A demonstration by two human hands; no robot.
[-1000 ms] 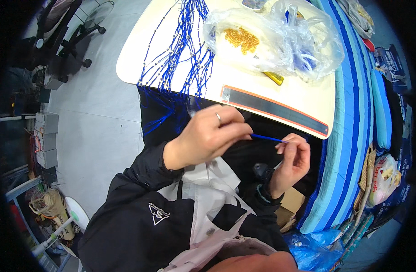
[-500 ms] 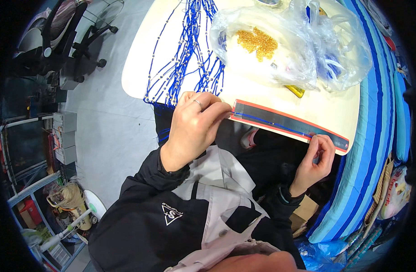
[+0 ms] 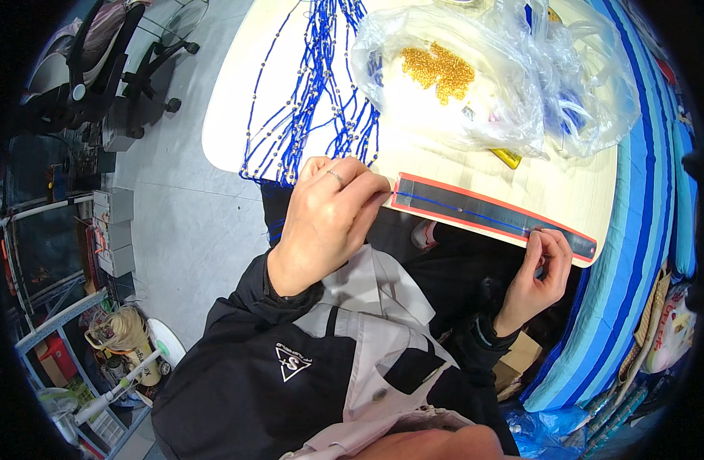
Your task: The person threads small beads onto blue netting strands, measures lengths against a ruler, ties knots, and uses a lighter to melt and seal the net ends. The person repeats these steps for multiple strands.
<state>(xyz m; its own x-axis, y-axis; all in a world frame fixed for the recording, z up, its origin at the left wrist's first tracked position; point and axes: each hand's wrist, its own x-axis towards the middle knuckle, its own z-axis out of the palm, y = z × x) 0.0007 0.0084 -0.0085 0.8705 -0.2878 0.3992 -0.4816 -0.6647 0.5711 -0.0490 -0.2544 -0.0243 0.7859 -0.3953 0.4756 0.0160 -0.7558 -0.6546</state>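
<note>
Surface: cream surface [image 3: 237,115], grey floor beside it.
Ruler: dark ruler [image 3: 490,217] along the near edge.
Thread: blue thread [image 3: 475,217] stretched over the ruler.
Left hand: left hand [image 3: 329,218] pinched shut on one thread end.
Right hand: right hand [image 3: 540,272] pinching the other end.
Far edge: blue beaded strands [image 3: 314,84], clear bag of gold beads [image 3: 444,77].

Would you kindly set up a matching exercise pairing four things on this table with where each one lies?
Things:
1. gold beads
2. blue cord
3. beaded blue strands
4. dark strip

Places:
A. along the table's near edge
B. inside a clear plastic bag
C. stretched between the left hand and right hand
D. fanned over the table's left part, ends hanging off

Pairs: 1-B, 2-C, 3-D, 4-A
</note>
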